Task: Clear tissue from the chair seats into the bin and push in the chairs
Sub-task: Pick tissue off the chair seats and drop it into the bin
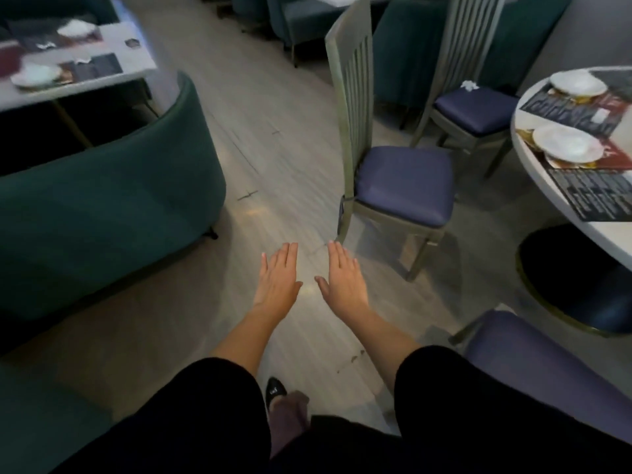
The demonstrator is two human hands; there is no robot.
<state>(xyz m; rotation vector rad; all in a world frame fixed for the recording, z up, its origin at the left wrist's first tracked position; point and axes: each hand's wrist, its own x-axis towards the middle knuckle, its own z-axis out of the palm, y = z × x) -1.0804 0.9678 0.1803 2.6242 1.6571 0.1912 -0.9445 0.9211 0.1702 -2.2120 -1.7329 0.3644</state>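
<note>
Hovering side by side over the floor, left hand and right hand lie flat, fingers straight, holding nothing.

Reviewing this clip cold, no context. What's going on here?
A person stands in a restaurant aisle with left hand and right hand out flat, holding nothing. A crumpled white tissue lies on the far grey slat-back chair with a purple cushion. The nearer matching chair stands pulled out from the round white table. No bin is in view.
</note>
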